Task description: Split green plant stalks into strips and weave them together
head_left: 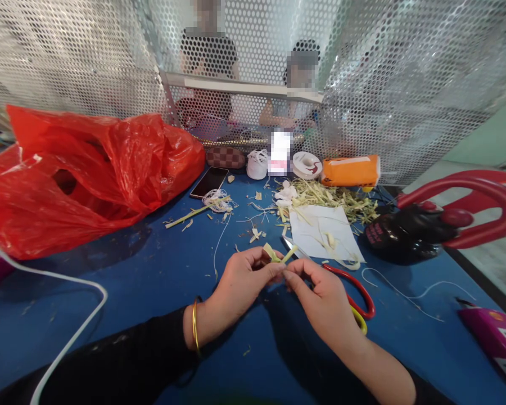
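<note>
My left hand, with a gold bangle at the wrist, pinches a small piece of pale green plant strip above the blue table. My right hand is closed at the same piece, its thumb and finger meeting the left fingertips. Two short ends of the strip stick up above the fingers. Partly behind my right hand lie scissors with red and yellow-green handles. A white paper sheet with plant scraps lies just beyond.
A red plastic bag fills the left side, near a phone. Thread, a ribbon roll, an orange packet and plant trimmings lie at the back. A black bottle stands right. Two people are behind the perforated screen.
</note>
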Demonstrator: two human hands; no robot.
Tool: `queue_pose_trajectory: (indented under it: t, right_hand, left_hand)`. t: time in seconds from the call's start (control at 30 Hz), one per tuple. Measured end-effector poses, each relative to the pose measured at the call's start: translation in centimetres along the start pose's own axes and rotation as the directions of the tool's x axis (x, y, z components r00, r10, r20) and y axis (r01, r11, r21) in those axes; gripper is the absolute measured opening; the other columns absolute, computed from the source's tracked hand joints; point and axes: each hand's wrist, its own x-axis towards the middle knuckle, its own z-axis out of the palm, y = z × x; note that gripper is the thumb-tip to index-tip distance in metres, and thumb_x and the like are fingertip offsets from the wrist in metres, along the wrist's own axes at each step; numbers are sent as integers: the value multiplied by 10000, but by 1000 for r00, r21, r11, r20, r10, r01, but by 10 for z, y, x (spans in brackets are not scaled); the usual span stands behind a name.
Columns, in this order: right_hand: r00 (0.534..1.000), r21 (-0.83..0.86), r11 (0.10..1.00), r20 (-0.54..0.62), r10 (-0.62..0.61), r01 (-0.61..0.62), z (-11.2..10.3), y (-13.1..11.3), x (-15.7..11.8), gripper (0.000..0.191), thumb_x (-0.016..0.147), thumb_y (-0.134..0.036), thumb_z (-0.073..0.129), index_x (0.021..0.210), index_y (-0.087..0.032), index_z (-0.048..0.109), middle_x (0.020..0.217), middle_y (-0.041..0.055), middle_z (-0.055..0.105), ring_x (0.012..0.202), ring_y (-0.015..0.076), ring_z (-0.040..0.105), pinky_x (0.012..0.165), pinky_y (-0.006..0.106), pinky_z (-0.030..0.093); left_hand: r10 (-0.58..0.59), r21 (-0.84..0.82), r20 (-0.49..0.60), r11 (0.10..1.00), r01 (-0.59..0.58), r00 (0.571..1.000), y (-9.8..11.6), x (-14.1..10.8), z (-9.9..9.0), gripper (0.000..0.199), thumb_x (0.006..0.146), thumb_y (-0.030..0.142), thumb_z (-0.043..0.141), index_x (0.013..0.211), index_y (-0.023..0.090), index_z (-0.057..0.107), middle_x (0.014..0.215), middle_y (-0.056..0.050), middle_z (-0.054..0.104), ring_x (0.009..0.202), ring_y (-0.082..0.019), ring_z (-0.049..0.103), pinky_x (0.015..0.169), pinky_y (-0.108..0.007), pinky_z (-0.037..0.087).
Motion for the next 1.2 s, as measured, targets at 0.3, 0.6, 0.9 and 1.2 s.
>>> queue_pose_trajectory:
  t: [0.3, 0.6, 0.9, 1.2]
  right_hand:
    - [995, -68, 992, -10, -104, 103, 3, -1, -3, 150, 886, -245, 563, 761, -208, 637, 714, -2, 677, 657, 156, 612, 627, 268, 465]
    - [992, -111, 986, -16, -127, 124, 5, 1, -6, 141, 890, -221, 554, 760, -207, 609, 692, -13, 651, 636, 148, 590, 607, 268, 453]
    - [952, -168, 966, -204, -230, 197, -19, -4, 6, 143, 843, -268, 616, 939, -202, 698, 883, 53, 646, 850, 208, 603, 759, 343, 461]
    - [977, 287, 938, 140, 161, -196, -14, -4, 11, 104, 752, -248, 669, 663, -195, 666, 613, -27, 614, 604, 121, 532, 584, 248, 422]
  left_hand:
    - [-126, -132, -25, 984, 122, 992, -2, 1, -1, 249, 637, 275, 780, 834, 144, 701, 670, 3, 651, 607, -107, 581, 632, -242, 479]
    - [-47, -107, -133, 994, 33, 990, -2, 0, 3, 159, 606, 234, 800, 716, 160, 712, 660, 12, 664, 617, -108, 589, 626, -221, 485]
    - [-164, 68, 197, 986, 153, 967, 9, 0, -8, 122, 648, 244, 745, 721, 147, 741, 619, 8, 649, 586, -101, 567, 644, -234, 472]
    - [-287, 155, 312, 956, 249, 906, 1, -4, -6, 274, 717, 407, 705, 773, 142, 747, 592, 0, 636, 562, -110, 574, 648, -259, 482]
